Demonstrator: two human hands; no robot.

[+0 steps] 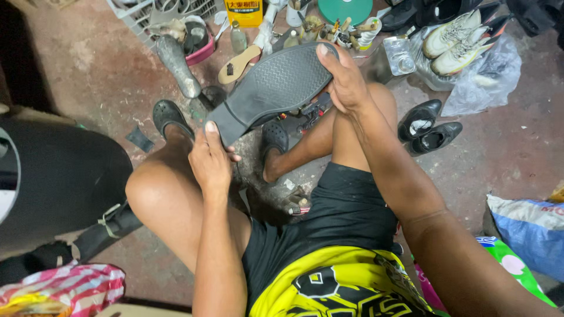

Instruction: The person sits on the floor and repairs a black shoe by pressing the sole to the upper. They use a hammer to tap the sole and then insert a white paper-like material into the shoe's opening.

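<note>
I hold a black shoe [271, 88] sole-up above my knees, its textured grey-black sole facing the camera. My left hand [210, 158] grips the heel end, thumb pressed on the heel block. My right hand [346, 79] clasps the toe end, fingers wrapped over the tip. The upper of the shoe is hidden beneath the sole. My bare legs are bent under it, both feet in black clogs [169, 115] on the stained concrete floor.
A metal shoe last [178, 64], a loose tan insole [238, 63], a yellow can [244, 12], bottles and small tools lie ahead. A black dress-shoe pair [427, 126] and white sneakers [458, 38] on plastic sit right. Bags lie at right and lower left; a black round object stands left.
</note>
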